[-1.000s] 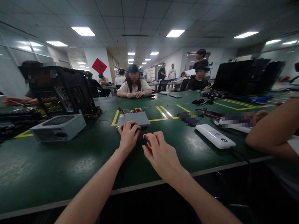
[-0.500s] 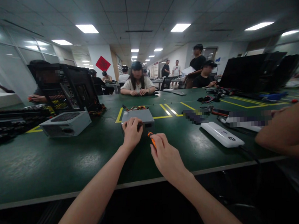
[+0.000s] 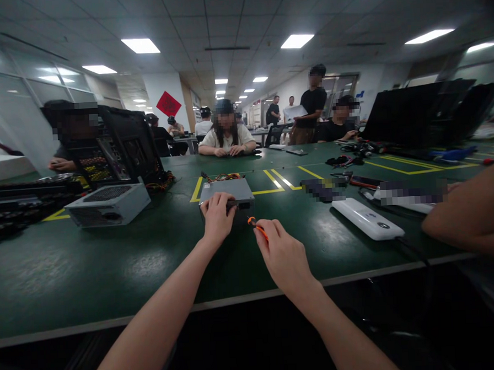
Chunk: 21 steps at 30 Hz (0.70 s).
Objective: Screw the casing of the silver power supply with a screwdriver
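Grey metal box, power-supply type, one: on the green bench, directly ahead, cables at its far side; left hand laid on its near edge, firmness of grip cannot be told; right hand, apart from it, closed round an orange-and-black tool. Handling, by judgement: stiff, fairly heavy, smooth-sided; best taken by both side walls, clear of the cables. Markings: pale label on the box top and red diamond sign, neither legible.
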### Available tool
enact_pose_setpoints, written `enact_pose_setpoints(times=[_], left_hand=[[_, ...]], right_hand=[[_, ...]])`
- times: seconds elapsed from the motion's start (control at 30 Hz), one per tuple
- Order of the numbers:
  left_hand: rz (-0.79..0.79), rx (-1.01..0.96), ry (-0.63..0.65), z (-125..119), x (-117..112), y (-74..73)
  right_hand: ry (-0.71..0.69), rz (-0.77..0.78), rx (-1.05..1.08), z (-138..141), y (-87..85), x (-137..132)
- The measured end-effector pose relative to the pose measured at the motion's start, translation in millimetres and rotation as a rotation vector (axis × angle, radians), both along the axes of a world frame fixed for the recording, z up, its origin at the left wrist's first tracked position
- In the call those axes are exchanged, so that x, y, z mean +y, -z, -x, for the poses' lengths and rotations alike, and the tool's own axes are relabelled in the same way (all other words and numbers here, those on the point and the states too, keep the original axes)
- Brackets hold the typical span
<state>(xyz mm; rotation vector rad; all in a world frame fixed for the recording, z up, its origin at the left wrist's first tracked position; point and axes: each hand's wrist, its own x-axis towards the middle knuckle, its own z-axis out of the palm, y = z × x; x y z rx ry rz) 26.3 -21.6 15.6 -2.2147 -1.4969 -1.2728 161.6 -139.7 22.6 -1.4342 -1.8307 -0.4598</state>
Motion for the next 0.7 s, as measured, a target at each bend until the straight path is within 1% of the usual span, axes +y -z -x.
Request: enact_pose_setpoints(times=[0.1, 0.2, 0.27, 0.37, 0.43, 0.5, 0.57, 0.6, 0.63, 0.67, 0.7], left_hand=[[-0.006, 0.012, -0.006, -0.2, 0.1, -0.2], [-0.009, 0.037, -0.029, -0.9, -1.4, -1.3], [-0.002, 0.055, -0.049, -1.3, -2.7, -2.2], [0.004, 0.074, -0.058, -1.3, -3.6, -2.6], [0.009, 0.074, -0.058, -0.9, -3.2, -1.9], [0.015, 0.071, -0.057, -0.4, -2.3, -0.8], [0.022, 0.070, -0.045, -0.4, -1.9, -0.3], [0.025, 0.071, -0.035, -0.4, -2.3, -0.7], [0.031, 0.070, -0.025, -0.5, -3.3, -1.7], [0.040, 0.072, -0.014, -0.3, -5.2, -3.4], [0.051, 0.072, -0.006, 0.1, -8.1, -5.6]], right_hand=[[0.005, 0.007, -0.001, -2.4, 0.0, 2.5], [-0.046, 0.005, 0.022, -4.4, 0.4, 1.1], [-0.087, -0.029, 0.057, -7.7, 0.6, -2.4], [-0.158, -0.092, 0.190, -19.2, -2.2, -5.4], [-0.207, -0.114, 0.360, -30.2, -8.0, 2.6], [-0.254, -0.089, 0.599, -40.6, -17.1, 25.1], [-0.349, 0.028, 0.880, -47.5, -26.7, 62.7], [-0.397, 0.142, 1.027, -49.3, -30.4, 85.5], [-0.416, 0.298, 1.173, -50.0, -33.0, 109.3], [-0.395, 0.449, 1.300, -49.9, -34.2, 133.0], [-0.360, 0.495, 1.340, -49.0, -34.2, 155.4]])
